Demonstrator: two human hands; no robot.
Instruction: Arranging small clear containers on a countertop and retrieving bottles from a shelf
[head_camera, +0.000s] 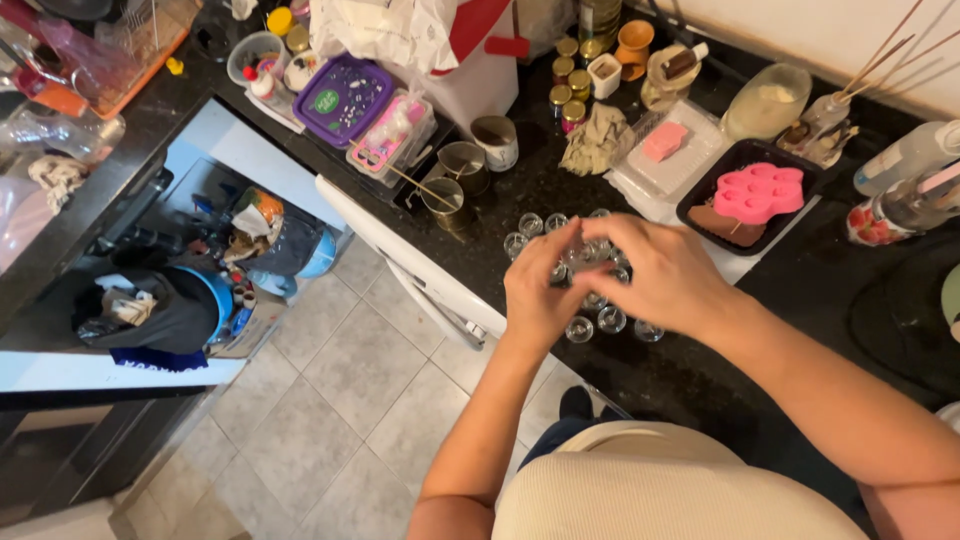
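Note:
Both my hands meet over a cluster of several small clear glass jars (610, 320) on the black stone counter (560, 190). My left hand (538, 290) and my right hand (660, 272) together grip one small clear jar (577, 256), held just above the others. More jars (530, 223) show beyond my fingers. My fingers hide most of the held jar.
A pink paw-shaped mould (758, 192) lies in a black tray (700, 196). Two metal cups (452, 180), a purple box (345, 98), gold-lidded little jars (570, 85) and a reed diffuser (820, 115) crowd the counter. Bins (190, 300) stand on the tiled floor at left.

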